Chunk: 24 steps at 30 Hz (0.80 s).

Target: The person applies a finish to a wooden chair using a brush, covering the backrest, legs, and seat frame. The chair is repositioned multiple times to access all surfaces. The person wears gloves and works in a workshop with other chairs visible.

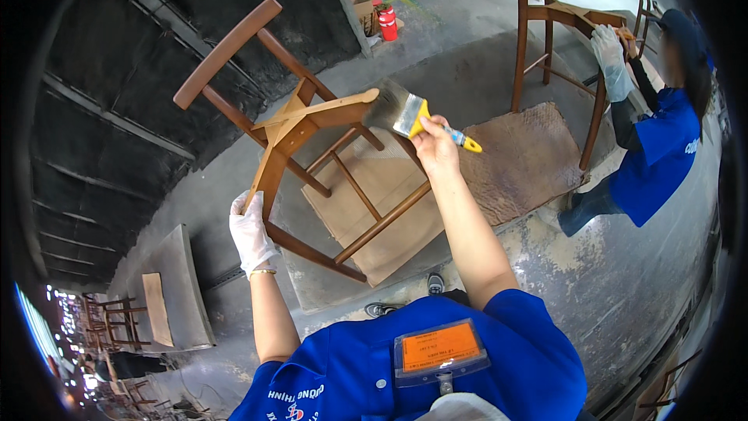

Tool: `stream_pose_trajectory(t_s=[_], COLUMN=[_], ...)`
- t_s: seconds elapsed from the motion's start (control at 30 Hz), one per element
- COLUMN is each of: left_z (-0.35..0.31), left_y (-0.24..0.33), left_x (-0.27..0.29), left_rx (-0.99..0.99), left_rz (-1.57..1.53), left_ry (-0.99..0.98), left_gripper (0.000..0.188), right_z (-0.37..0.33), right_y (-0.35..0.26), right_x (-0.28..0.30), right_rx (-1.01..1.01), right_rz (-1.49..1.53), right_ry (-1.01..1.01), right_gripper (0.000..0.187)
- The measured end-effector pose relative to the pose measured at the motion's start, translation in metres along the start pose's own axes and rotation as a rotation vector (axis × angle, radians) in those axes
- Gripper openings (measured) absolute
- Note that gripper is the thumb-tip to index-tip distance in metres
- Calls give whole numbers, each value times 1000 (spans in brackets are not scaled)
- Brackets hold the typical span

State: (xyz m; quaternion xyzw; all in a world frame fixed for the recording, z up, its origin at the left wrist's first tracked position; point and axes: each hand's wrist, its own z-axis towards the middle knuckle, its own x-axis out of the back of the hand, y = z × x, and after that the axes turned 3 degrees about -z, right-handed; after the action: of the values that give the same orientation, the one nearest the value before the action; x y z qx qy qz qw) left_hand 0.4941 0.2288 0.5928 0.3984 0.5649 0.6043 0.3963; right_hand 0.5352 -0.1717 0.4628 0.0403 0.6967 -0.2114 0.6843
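Observation:
A brown wooden chair frame (292,130) with an open seat and a curved backrest stands tilted before me, the backrest at the far left. My left hand (251,235), in a clear plastic glove, grips the near left corner of the seat frame. In my bare right hand (435,144) is a wide paintbrush (408,115) with a yellow handle and dark bristles. Its bristles are at the right end of the seat's front rail, seemingly touching it. Paler wood shows along the seat rails and crosspiece.
Flattened cardboard (389,226) lies under the chair, another brown sheet (522,160) to its right. A co-worker in a blue shirt (662,156) handles a second chair (538,12) at the right. A dark panelled wall (156,70) rises at left. A red container (388,25) stands at the back.

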Motion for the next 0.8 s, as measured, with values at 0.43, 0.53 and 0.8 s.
stream_pose_trajectory(t_s=[0.43, 0.53, 0.8], left_z=[115, 141, 190], left_y=[36, 48, 67], left_x=[-33, -36, -32], left_rx=[-485, -528, -487], left_rz=[635, 746, 1030], left_ry=[-48, -94, -200], left_gripper=[41, 41, 45], right_z=[11, -4, -46], right_y=[-6, 4, 11], right_x=[144, 142, 174], right_rx=[133, 83, 993], right_rz=[-604, -533, -1415], right_ry=[464, 341, 657], right_gripper=[28, 30, 20])
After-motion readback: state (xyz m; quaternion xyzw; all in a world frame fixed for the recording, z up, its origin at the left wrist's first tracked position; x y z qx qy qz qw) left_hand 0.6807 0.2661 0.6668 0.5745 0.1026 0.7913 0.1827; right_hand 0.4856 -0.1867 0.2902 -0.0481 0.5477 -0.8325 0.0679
